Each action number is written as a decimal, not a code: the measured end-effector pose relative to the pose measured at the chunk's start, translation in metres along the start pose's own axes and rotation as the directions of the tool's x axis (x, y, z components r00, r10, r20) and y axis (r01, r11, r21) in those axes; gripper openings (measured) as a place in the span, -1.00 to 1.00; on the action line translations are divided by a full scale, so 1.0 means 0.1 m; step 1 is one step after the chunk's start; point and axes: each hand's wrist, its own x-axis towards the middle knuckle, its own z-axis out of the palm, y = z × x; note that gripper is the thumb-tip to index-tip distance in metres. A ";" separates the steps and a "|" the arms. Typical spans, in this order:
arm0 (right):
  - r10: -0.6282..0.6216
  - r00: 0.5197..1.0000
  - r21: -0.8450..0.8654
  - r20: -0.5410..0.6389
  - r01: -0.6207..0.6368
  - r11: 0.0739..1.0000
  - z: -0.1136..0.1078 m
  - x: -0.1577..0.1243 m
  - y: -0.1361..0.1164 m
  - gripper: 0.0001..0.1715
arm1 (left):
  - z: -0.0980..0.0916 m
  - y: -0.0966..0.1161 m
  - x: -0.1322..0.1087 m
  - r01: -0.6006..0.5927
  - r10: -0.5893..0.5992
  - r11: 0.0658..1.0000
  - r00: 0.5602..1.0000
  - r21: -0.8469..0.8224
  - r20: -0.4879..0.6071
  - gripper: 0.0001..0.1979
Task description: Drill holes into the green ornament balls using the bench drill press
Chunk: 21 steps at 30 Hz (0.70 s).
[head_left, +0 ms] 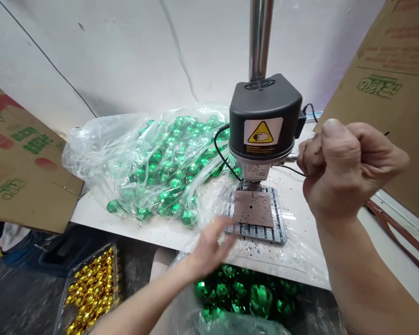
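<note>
My right hand (342, 172) is closed in a fist at the right side of a small bench drill press (265, 111). A short metal rod (290, 158) runs from the machine toward this fist, and the part in my grip is hidden by my fingers. My left hand (212, 246), blurred, hovers by the front left corner of the slotted metal base (261, 235), fingers apart and nothing visible in them. On the base lies a brown square plate (253, 216) with a small dark hole, strewn with dark shavings. The drill head sits above the plate.
Shiny green balls (174, 163) fill a clear plastic bag on the white table (125, 225). More green balls (244, 293) lie in a bag below the table edge. A clear bin of gold balls (94, 284) stands lower left. Cardboard boxes (31, 153) flank both sides.
</note>
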 end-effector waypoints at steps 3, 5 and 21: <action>-0.010 1.000 0.016 -0.011 0.011 1.000 0.01 0.00 0.01 -0.46 | -0.20 -0.62 0.57 0.133 -0.114 0.971 0.988 0.197 -0.106 -0.76; -0.007 1.000 0.026 -0.007 0.007 1.000 0.01 0.00 0.01 -0.45 | -0.23 -0.99 0.94 0.164 -0.175 0.896 0.984 0.413 -0.012 -0.66; -0.032 0.999 0.042 -0.017 0.033 0.999 0.02 -0.01 0.04 -0.48 | -0.13 -1.60 1.36 0.212 -0.285 0.811 0.957 0.546 0.051 -0.69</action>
